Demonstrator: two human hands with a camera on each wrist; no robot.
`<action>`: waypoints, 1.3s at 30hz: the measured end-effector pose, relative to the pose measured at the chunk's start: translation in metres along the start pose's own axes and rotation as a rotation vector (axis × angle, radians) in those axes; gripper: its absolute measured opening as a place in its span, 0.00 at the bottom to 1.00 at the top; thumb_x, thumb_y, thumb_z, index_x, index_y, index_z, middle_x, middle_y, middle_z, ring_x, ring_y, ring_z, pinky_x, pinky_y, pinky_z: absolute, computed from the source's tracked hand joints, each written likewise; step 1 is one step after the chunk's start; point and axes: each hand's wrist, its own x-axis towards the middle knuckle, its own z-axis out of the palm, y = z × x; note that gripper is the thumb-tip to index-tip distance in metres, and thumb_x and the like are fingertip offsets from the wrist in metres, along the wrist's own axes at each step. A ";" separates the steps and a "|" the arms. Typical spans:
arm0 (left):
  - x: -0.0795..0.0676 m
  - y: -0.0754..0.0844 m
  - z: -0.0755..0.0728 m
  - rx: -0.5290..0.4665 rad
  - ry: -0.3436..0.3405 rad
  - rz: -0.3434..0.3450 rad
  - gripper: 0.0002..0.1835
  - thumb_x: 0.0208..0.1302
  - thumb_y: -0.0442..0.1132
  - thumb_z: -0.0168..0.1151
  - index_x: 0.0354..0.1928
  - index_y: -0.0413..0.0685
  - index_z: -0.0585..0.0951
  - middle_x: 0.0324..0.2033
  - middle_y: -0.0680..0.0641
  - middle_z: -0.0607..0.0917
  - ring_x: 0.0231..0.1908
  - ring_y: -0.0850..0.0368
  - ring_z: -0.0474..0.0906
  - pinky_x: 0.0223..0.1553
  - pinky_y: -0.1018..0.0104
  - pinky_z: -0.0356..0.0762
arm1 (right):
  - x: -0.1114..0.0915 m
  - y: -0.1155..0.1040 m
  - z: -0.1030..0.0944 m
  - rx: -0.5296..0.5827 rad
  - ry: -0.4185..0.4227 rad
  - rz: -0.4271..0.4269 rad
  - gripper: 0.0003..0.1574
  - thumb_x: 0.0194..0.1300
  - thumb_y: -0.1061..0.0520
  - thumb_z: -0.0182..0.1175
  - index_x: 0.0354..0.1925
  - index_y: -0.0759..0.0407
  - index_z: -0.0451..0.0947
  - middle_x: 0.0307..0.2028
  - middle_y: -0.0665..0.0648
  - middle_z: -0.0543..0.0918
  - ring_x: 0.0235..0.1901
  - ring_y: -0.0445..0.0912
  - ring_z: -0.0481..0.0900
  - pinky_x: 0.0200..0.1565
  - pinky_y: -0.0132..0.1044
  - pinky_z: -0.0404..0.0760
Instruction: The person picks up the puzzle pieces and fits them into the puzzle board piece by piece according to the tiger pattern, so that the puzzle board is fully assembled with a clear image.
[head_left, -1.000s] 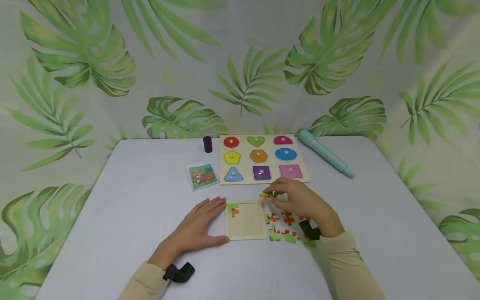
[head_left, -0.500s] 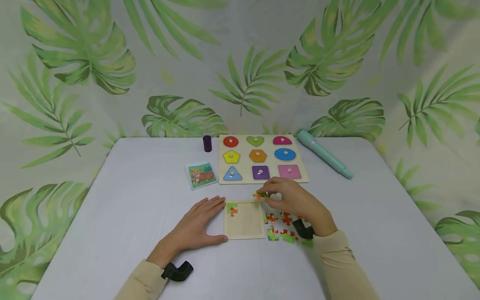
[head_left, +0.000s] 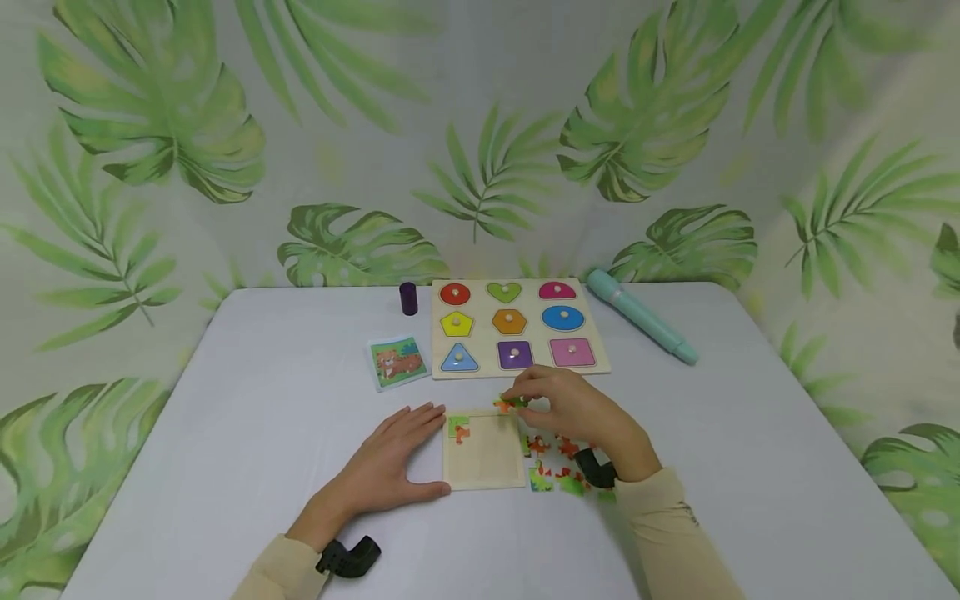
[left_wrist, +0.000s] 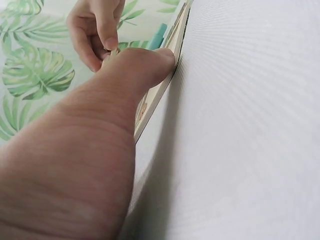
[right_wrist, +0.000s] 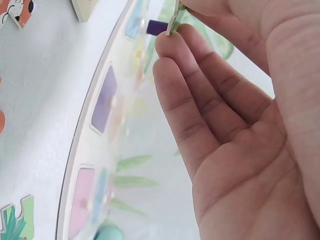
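Observation:
My right hand (head_left: 577, 412) pinches a green and orange jigsaw piece (head_left: 504, 405) between thumb and fingers, over the far edge of a square wooden puzzle tray (head_left: 487, 462). In the right wrist view the piece (right_wrist: 173, 20) shows edge-on at the fingertips. One corner piece (head_left: 459, 428) lies in the tray's far left corner. My left hand (head_left: 393, 462) rests along the tray's left side with fingers straight, fingertips at the far left corner and thumb at the near left one. Several loose jigsaw pieces (head_left: 540, 479) lie right of the tray, partly hidden under my right wrist.
Behind the tray lies a wooden shape board (head_left: 483, 367) with knobbed coloured shapes. A picture card (head_left: 397, 362) with an animal is at its left, below a dark purple cylinder (head_left: 408, 298). A mint-green tube-like stick (head_left: 641, 317) lies at the back right.
My right hand has moved left with the jigsaw piece, from beyond the tray's far right corner to over its far edge. My left hand stays against the tray. The head view shifts slightly.

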 end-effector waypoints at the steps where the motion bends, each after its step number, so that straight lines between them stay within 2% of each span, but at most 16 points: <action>1: -0.001 0.000 0.002 0.000 -0.001 -0.002 0.53 0.58 0.70 0.68 0.77 0.45 0.67 0.78 0.50 0.65 0.79 0.50 0.56 0.80 0.46 0.50 | 0.000 0.000 0.002 -0.003 -0.001 -0.003 0.18 0.67 0.57 0.70 0.55 0.51 0.87 0.49 0.50 0.85 0.47 0.47 0.82 0.48 0.43 0.89; 6: -0.003 -0.001 0.004 0.007 0.008 0.006 0.53 0.58 0.70 0.68 0.77 0.46 0.67 0.78 0.51 0.65 0.79 0.51 0.56 0.81 0.48 0.50 | 0.002 0.002 0.007 -0.012 0.011 -0.046 0.17 0.66 0.58 0.70 0.54 0.51 0.88 0.48 0.49 0.85 0.45 0.46 0.83 0.46 0.39 0.89; 12: 0.000 -0.003 0.002 0.019 0.016 0.017 0.53 0.57 0.70 0.69 0.77 0.46 0.68 0.78 0.50 0.65 0.79 0.51 0.56 0.81 0.49 0.50 | 0.006 0.001 0.009 -0.019 0.026 -0.074 0.18 0.66 0.59 0.70 0.54 0.52 0.88 0.48 0.49 0.85 0.44 0.47 0.83 0.46 0.40 0.89; 18: 0.000 -0.002 0.002 0.006 0.017 0.018 0.52 0.57 0.69 0.70 0.76 0.45 0.69 0.78 0.50 0.66 0.79 0.51 0.56 0.81 0.49 0.51 | 0.007 -0.001 0.014 -0.033 0.022 -0.063 0.17 0.66 0.59 0.69 0.54 0.50 0.88 0.48 0.48 0.85 0.44 0.43 0.81 0.47 0.37 0.88; 33: -0.002 0.000 0.001 0.001 0.008 0.007 0.51 0.57 0.69 0.70 0.75 0.45 0.71 0.77 0.49 0.67 0.79 0.49 0.57 0.80 0.47 0.52 | 0.009 -0.009 0.023 -0.032 0.018 -0.113 0.17 0.66 0.59 0.69 0.53 0.51 0.88 0.48 0.48 0.84 0.44 0.43 0.82 0.48 0.40 0.88; 39: -0.002 -0.001 0.002 -0.002 0.033 0.031 0.50 0.57 0.69 0.70 0.74 0.45 0.71 0.77 0.50 0.67 0.79 0.50 0.58 0.80 0.48 0.52 | 0.010 -0.009 0.026 -0.066 0.026 -0.100 0.16 0.65 0.58 0.70 0.52 0.50 0.88 0.47 0.48 0.84 0.45 0.42 0.81 0.49 0.36 0.87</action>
